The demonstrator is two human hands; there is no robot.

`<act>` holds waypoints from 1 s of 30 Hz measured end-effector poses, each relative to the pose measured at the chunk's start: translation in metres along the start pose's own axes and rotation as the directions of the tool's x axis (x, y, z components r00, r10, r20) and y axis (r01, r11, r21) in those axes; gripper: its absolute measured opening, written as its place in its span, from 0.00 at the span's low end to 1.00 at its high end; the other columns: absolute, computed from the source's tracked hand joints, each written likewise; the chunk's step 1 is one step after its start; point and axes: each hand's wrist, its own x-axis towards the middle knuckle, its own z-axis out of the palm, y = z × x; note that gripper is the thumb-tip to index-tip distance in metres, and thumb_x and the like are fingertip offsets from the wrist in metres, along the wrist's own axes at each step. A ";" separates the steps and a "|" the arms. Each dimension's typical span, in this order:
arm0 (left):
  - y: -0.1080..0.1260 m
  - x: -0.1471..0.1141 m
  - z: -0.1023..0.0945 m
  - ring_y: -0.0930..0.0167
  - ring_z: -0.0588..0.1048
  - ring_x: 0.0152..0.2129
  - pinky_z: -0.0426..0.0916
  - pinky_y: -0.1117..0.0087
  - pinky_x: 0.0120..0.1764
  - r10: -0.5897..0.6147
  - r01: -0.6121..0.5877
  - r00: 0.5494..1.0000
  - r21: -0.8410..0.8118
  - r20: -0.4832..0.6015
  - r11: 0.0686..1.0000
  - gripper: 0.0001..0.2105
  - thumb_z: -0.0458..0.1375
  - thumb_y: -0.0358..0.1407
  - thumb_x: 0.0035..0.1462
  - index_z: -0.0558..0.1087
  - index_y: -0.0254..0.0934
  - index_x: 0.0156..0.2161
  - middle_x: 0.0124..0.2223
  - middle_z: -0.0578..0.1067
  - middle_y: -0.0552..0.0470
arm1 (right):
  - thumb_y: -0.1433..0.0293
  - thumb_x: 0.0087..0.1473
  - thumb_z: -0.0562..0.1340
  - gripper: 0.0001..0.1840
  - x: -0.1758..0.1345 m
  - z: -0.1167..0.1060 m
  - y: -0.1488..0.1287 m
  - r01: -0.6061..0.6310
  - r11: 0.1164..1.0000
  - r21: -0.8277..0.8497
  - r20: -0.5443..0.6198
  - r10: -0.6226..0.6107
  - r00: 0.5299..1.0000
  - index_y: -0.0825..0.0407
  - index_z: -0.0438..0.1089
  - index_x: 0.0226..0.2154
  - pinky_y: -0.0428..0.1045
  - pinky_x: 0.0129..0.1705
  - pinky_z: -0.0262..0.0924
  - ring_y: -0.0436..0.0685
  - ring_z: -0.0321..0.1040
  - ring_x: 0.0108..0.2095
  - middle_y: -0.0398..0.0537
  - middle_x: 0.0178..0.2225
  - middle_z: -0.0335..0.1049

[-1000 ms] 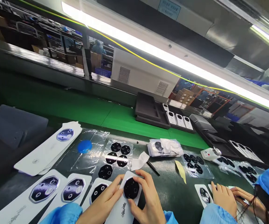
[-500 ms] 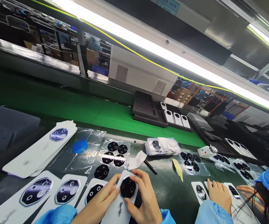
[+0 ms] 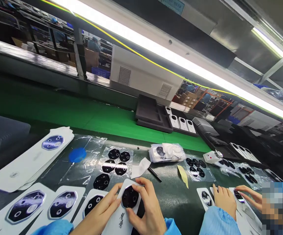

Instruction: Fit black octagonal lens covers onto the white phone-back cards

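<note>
My left hand is closed on the left edge of a white phone back panel, which lies slanted in front of me with dark lettering along it. Near the panel's top end sits a black, roughly octagonal lens cover. My right hand grips this cover, thumb at its lower edge and fingers at its upper right edge. Whether the cover lies fully flat on the panel I cannot tell. Just left of my left hand, partly behind it, is another white panel with a black lens cover.
More white panels lie stacked at the left. Clear film with black lens covers, a black pen, a yellow sheet and a bagged stack lie beyond my hands. At right, a co-worker's hands handle panels.
The camera view has shifted slightly, so the bench things appear a little further left. My hands keep the same hold on the panel and the lens cover.
</note>
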 end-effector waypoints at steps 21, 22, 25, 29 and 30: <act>0.001 -0.001 -0.003 0.60 0.45 0.65 0.59 0.66 0.59 -0.037 0.037 0.999 -0.017 -0.026 0.999 0.27 0.48 0.49 0.58 0.62 0.42 0.60 0.64 0.61 0.58 | 0.84 0.34 0.61 0.34 0.002 0.001 -0.005 -0.073 0.997 -0.029 0.024 0.073 0.997 0.49 0.58 0.47 0.54 0.49 0.66 0.62 0.64 0.51 0.55 0.50 0.59; 0.003 -0.002 -0.004 0.59 0.45 0.65 0.60 0.65 0.58 -0.049 0.048 0.998 -0.027 -0.029 0.998 0.27 0.49 0.49 0.57 0.62 0.42 0.60 0.64 0.62 0.58 | 0.85 0.34 0.61 0.34 0.002 0.001 -0.005 -0.080 0.996 -0.029 0.024 0.081 0.996 0.49 0.58 0.46 0.54 0.49 0.66 0.62 0.63 0.51 0.54 0.49 0.59; 0.010 -0.004 -0.005 0.58 0.49 0.64 0.63 0.64 0.57 -0.072 0.071 0.997 -0.042 -0.016 0.997 0.27 0.51 0.49 0.56 0.63 0.43 0.59 0.62 0.65 0.57 | 0.85 0.35 0.61 0.33 0.003 0.002 -0.006 -0.091 0.995 -0.032 0.028 0.092 0.995 0.49 0.59 0.46 0.54 0.48 0.66 0.62 0.64 0.50 0.54 0.49 0.59; 0.018 -0.005 -0.005 0.59 0.56 0.62 0.62 0.64 0.57 -0.047 0.047 0.999 -0.028 -0.023 0.999 0.24 0.52 0.48 0.56 0.66 0.45 0.57 0.61 0.67 0.58 | 0.85 0.36 0.62 0.32 0.004 0.003 -0.006 -0.083 0.995 -0.052 0.021 0.084 0.996 0.50 0.60 0.46 0.53 0.47 0.68 0.62 0.65 0.49 0.55 0.49 0.59; 0.019 -0.006 -0.005 0.59 0.57 0.62 0.62 0.64 0.57 -0.041 0.041 0.999 -0.025 -0.029 0.999 0.24 0.51 0.48 0.56 0.67 0.45 0.57 0.60 0.68 0.58 | 0.84 0.36 0.62 0.32 0.004 0.003 -0.006 -0.081 0.995 -0.057 0.017 0.082 0.997 0.50 0.61 0.46 0.53 0.46 0.68 0.62 0.65 0.49 0.56 0.49 0.59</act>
